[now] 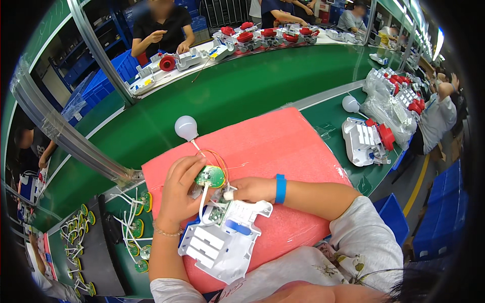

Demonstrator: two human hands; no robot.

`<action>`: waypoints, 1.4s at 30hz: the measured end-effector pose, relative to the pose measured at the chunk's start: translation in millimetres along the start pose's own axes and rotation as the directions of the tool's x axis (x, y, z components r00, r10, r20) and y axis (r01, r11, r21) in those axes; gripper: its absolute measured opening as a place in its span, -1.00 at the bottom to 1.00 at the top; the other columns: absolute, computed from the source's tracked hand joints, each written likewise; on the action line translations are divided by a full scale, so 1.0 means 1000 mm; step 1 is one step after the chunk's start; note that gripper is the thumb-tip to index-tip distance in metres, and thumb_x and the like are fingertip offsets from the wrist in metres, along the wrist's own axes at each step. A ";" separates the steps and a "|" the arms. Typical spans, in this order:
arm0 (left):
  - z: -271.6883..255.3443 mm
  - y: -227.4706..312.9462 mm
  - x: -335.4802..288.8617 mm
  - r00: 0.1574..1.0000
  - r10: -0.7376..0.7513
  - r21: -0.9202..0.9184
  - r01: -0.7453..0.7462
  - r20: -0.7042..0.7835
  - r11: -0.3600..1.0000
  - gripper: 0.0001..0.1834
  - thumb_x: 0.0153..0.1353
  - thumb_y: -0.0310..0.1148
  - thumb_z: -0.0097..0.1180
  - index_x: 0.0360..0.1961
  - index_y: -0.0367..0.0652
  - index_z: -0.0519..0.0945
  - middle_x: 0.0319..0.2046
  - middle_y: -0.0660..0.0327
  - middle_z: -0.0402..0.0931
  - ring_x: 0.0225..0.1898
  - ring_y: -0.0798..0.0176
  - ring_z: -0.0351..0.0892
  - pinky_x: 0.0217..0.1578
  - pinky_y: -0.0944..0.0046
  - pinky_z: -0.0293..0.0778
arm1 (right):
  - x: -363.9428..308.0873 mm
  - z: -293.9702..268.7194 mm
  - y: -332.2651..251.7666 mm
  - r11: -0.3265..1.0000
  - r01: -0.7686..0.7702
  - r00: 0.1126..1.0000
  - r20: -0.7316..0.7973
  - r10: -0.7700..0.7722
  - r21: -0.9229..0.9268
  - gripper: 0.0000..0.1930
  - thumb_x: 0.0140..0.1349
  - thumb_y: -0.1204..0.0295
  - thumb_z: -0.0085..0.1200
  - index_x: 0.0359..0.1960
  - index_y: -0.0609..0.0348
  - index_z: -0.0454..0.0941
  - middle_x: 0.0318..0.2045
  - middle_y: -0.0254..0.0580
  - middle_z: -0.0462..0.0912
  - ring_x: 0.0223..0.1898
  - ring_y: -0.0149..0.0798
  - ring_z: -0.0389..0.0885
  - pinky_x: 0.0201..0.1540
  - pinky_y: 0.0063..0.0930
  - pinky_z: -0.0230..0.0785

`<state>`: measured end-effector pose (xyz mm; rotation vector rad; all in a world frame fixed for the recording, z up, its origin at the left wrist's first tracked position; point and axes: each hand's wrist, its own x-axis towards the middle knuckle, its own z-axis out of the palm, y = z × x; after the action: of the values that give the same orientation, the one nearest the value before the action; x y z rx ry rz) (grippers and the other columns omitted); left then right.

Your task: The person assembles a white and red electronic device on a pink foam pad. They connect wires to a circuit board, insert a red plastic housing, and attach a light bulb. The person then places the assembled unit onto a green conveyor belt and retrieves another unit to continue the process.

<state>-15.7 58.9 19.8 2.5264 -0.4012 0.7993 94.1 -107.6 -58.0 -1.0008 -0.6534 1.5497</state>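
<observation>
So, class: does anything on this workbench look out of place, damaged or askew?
Nothing stands out. The left hand holds a round green circuit board over the white plastic housing on the pink foam mat; wires look intact.

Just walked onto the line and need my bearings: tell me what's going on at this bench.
A person is assembling a small electrical device on a pink foam mat. The left hand holds a round green circuit board with thin wires, above a white plastic housing lying on the mat. The right hand, with a blue wristband, pinches a small part by the housing's top edge. A white bulb lies at the mat's far edge; more round boards wait to the left.
</observation>
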 end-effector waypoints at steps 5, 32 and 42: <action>-0.007 -0.006 -0.003 0.992 -0.097 -0.060 0.092 -0.076 0.994 -0.24 -0.11 -0.31 0.20 0.16 -0.23 0.19 0.14 0.00 0.16 0.15 -0.02 0.18 0.12 0.10 0.13 | -0.010 -0.013 -0.018 0.994 0.097 0.992 -0.077 -0.101 -0.057 -0.73 0.22 0.36 -0.08 -0.15 0.29 0.41 -0.35 -0.30 0.56 -0.41 -0.52 0.52 -0.40 -0.62 0.39; 0.014 -0.027 -0.005 0.892 -0.376 -0.240 0.319 -0.251 0.917 -0.49 0.03 -0.48 0.05 0.06 -0.22 0.27 0.04 0.06 0.22 0.00 0.15 0.31 -0.01 0.21 0.26 | 0.093 -0.200 -0.172 0.734 0.420 0.056 -0.792 -0.608 -0.534 -0.81 0.07 0.36 0.00 -0.38 0.24 0.45 -0.56 -0.26 0.46 -0.56 -0.38 0.41 -0.60 -0.48 0.22; 0.013 -0.030 -0.009 0.918 -0.338 -0.164 0.307 -0.209 0.937 -0.52 0.01 -0.48 0.07 0.01 -0.24 0.31 0.02 -0.02 0.25 0.05 -0.01 0.27 0.05 0.16 0.24 | 0.160 -0.186 -0.182 0.913 0.323 0.376 -0.851 -0.366 -0.250 -0.78 0.15 0.41 -0.08 -0.18 0.19 0.42 -0.32 -0.19 0.55 -0.34 -0.30 0.55 -0.40 -0.41 0.47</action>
<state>-4.5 78.9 -5.4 2.2610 0.0453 0.8942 343.4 67.4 -35.3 -1.4211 -0.0926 0.4461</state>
